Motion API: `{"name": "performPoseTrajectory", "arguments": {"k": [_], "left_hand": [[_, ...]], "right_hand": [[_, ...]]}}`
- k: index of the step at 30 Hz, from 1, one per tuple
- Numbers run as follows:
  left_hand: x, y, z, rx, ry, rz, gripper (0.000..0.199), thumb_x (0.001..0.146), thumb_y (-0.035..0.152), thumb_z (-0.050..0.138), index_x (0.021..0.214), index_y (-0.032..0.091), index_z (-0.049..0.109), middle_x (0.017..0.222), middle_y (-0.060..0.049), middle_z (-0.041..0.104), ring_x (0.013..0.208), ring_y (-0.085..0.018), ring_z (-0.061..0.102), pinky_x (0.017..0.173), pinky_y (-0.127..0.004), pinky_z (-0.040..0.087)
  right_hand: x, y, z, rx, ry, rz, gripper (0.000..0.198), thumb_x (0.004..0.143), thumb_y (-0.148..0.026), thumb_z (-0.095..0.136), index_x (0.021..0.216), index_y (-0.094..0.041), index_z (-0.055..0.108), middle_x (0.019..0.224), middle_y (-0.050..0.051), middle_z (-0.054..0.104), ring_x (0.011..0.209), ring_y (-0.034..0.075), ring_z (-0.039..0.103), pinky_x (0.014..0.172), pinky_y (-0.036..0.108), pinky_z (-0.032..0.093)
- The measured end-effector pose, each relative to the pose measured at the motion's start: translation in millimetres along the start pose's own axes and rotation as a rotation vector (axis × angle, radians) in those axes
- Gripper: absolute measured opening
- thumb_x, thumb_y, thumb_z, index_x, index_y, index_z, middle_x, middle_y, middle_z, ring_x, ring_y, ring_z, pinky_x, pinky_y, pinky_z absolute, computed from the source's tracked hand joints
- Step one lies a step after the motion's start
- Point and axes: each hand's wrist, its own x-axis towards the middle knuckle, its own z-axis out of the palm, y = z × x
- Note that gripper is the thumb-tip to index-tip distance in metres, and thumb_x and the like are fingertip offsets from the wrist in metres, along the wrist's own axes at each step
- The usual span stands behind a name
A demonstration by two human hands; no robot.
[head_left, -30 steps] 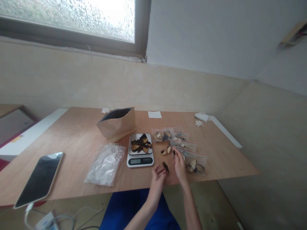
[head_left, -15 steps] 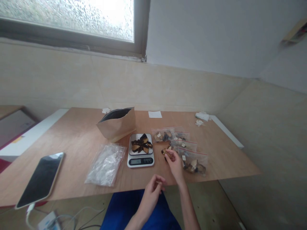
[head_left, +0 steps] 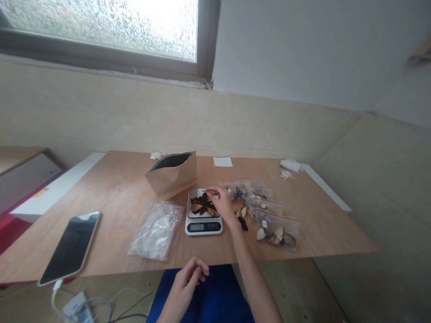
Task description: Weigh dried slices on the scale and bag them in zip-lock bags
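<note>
My right hand [head_left: 220, 204] is over the kitchen scale [head_left: 204, 227], its fingers pinching a tan dried mushroom slice [head_left: 212, 192] above the plate. Dark-edged, brownish dried mushroom slices [head_left: 201, 204] lie heaped on that plate. My left hand [head_left: 192, 274] hovers at the table's front edge above my lap, fingers loosely curled, with nothing visible in it. Several loose pieces, one a dark slice [head_left: 243, 224], rest on the wood right of the scale. Beside them are clear zip bags with similar pieces, the nearest bag [head_left: 278, 231] lying in front.
An open brown paper pouch [head_left: 173, 177] stands behind the scale to the left. Empty clear plastic bags [head_left: 156, 231] lie left of the scale. Farther left is a phone [head_left: 70, 246] on a cable. A white paper [head_left: 222, 162] and crumpled tissues [head_left: 290, 165] sit at the back.
My right hand has moved left and away from the loose pieces to the scale, carrying a mushroom slice. My left hand has shifted left and slightly down. The view has turned a little.
</note>
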Motion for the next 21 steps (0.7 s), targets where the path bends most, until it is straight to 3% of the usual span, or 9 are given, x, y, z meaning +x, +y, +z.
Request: {"name": "performPoseTrajectory", "arguments": {"k": [4, 7, 10, 16, 21], "left_hand": [[3.3, 5.5, -10.2, -0.014, 0.048, 0.028, 0.033, 0.080, 0.047, 0.047, 0.075, 0.016, 0.060, 0.073, -0.004, 0.060, 0.067, -0.015, 0.055, 0.062, -0.025, 0.039], [4.4, 9.5, -13.9, -0.014, 0.076, 0.052, 0.033, 0.080, 0.046, 0.048, 0.075, 0.017, 0.061, 0.072, -0.004, 0.060, 0.066, -0.015, 0.055, 0.061, -0.025, 0.040], [5.8, 9.9, -13.3, -0.023, 0.102, 0.050, 0.033, 0.079, 0.047, 0.049, 0.073, 0.017, 0.061, 0.070, -0.003, 0.060, 0.064, -0.015, 0.054, 0.061, -0.025, 0.040], [7.4, 8.1, -1.9, -0.004, 0.028, 0.032, 0.033, 0.081, 0.045, 0.046, 0.075, 0.016, 0.061, 0.073, -0.004, 0.060, 0.066, -0.015, 0.055, 0.061, -0.025, 0.039], [4.4, 6.2, 6.5, -0.004, 0.002, 0.005, 0.030, 0.081, 0.042, 0.046, 0.075, 0.016, 0.060, 0.074, -0.004, 0.060, 0.066, -0.015, 0.054, 0.062, -0.024, 0.038]], "right_hand": [[3.2, 12.5, -14.0, -0.031, 0.091, 0.013, 0.018, 0.078, -0.024, 0.051, 0.088, -0.018, 0.065, 0.092, 0.007, 0.068, 0.081, 0.018, 0.059, 0.076, 0.031, 0.045], [-8.9, 31.9, -29.8, -0.093, 0.169, 0.084, 0.020, 0.078, -0.023, 0.048, 0.088, -0.016, 0.064, 0.089, 0.009, 0.068, 0.079, 0.020, 0.060, 0.076, 0.033, 0.046], [-27.0, 50.0, -38.3, -0.128, 0.165, 0.143, 0.021, 0.076, -0.023, 0.048, 0.088, -0.014, 0.063, 0.086, 0.010, 0.067, 0.076, 0.021, 0.060, 0.074, 0.035, 0.047], [-48.4, 66.5, -41.0, -0.028, 0.121, 0.167, 0.025, 0.076, -0.023, 0.046, 0.095, -0.015, 0.061, 0.093, 0.011, 0.065, 0.080, 0.020, 0.062, 0.074, 0.036, 0.050], [-60.8, 69.2, -54.5, -0.056, 0.221, 0.110, 0.027, 0.079, -0.025, 0.044, 0.099, -0.015, 0.059, 0.101, 0.013, 0.060, 0.087, 0.021, 0.060, 0.080, 0.038, 0.049]]}}
